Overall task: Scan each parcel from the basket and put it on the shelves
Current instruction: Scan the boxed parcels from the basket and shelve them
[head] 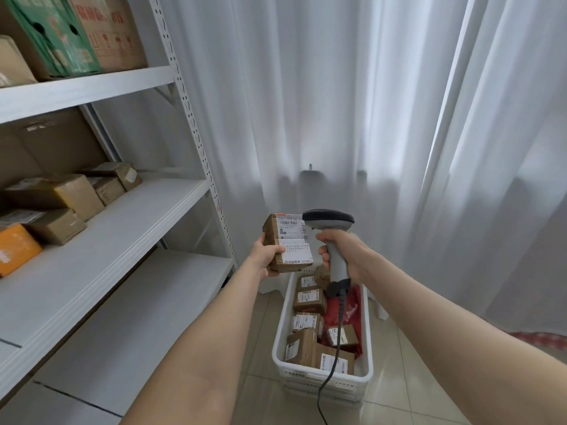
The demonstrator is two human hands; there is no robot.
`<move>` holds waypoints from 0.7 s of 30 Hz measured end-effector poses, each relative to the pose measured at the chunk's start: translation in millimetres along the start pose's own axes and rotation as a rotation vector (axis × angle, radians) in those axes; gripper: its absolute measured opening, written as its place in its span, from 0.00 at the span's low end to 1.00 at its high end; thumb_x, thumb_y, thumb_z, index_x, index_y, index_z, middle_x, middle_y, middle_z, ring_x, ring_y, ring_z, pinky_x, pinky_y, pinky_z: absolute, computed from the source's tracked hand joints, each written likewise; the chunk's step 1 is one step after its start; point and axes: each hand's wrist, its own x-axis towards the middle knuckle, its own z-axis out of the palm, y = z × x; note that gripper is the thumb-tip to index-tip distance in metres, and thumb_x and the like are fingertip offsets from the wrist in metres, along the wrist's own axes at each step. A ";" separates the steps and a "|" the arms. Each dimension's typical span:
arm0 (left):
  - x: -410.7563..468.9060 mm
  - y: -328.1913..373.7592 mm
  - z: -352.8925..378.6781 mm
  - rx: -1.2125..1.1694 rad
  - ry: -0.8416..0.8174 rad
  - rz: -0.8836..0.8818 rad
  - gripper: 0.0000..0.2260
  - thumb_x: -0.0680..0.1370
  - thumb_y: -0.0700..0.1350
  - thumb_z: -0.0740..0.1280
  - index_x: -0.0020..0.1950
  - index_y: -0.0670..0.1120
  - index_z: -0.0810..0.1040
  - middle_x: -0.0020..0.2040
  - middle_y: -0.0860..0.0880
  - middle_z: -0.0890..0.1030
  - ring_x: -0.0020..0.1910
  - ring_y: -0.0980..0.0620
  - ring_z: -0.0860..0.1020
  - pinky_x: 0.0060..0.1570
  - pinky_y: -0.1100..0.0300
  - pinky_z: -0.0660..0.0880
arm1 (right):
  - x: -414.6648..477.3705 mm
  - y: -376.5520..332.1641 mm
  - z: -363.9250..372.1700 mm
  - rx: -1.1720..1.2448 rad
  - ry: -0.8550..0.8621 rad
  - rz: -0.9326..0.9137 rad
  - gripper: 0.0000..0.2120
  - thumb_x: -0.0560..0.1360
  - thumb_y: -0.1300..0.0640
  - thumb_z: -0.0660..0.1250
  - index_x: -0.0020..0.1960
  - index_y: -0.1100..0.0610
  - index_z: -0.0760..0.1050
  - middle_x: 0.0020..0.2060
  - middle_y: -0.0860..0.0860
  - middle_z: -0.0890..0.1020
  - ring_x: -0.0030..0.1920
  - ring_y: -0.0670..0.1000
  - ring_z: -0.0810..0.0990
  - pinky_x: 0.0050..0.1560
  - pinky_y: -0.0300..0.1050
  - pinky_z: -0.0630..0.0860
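Note:
My left hand grips a small brown parcel upright, its white shipping label facing me. My right hand grips the grey handle of a barcode scanner, whose dark head sits just right of the parcel's top edge. Its cable hangs down past the basket. Below both hands stands a white plastic basket on the tiled floor, holding several brown labelled parcels and a red bag. White metal shelves run along the left.
The middle shelf carries several brown boxes and an orange one at its far left end. Large cartons fill the top shelf. White curtains hang behind the basket. The lowest shelf board lies close to the floor.

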 end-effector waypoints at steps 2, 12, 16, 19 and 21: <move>-1.3 3.0 -13.1 -0.004 0.027 0.006 0.24 0.77 0.38 0.66 0.71 0.53 0.67 0.49 0.47 0.81 0.48 0.44 0.80 0.50 0.41 0.76 | 4.9 2.9 10.0 0.043 -0.025 -0.005 0.06 0.77 0.62 0.66 0.53 0.61 0.73 0.28 0.55 0.77 0.24 0.49 0.73 0.25 0.40 0.73; -29.2 17.1 -113.4 -0.102 0.222 0.074 0.23 0.77 0.50 0.69 0.70 0.48 0.70 0.49 0.50 0.81 0.48 0.49 0.79 0.56 0.44 0.77 | 35.8 26.3 108.0 -0.009 0.021 -0.026 0.15 0.74 0.58 0.72 0.59 0.57 0.73 0.44 0.54 0.78 0.44 0.54 0.77 0.54 0.56 0.79; -42.6 22.9 -160.0 -0.109 0.284 0.089 0.23 0.76 0.53 0.69 0.69 0.47 0.69 0.49 0.50 0.80 0.47 0.51 0.78 0.48 0.51 0.79 | 43.4 40.3 164.4 0.034 -0.074 -0.016 0.18 0.74 0.57 0.73 0.61 0.59 0.74 0.50 0.57 0.82 0.48 0.57 0.81 0.50 0.55 0.79; -49.5 27.6 -197.1 -0.137 0.334 0.098 0.24 0.75 0.55 0.69 0.68 0.48 0.70 0.51 0.49 0.80 0.46 0.51 0.78 0.42 0.54 0.78 | 51.3 45.7 208.5 0.054 -0.101 -0.002 0.22 0.73 0.59 0.73 0.65 0.59 0.73 0.57 0.59 0.81 0.56 0.61 0.81 0.61 0.60 0.76; -52.2 31.7 -224.5 -0.145 0.339 0.099 0.25 0.75 0.55 0.70 0.69 0.48 0.70 0.53 0.49 0.80 0.48 0.51 0.78 0.45 0.53 0.79 | 58.7 46.1 236.9 0.050 -0.113 -0.001 0.20 0.73 0.60 0.73 0.63 0.60 0.73 0.55 0.60 0.82 0.54 0.60 0.82 0.59 0.58 0.77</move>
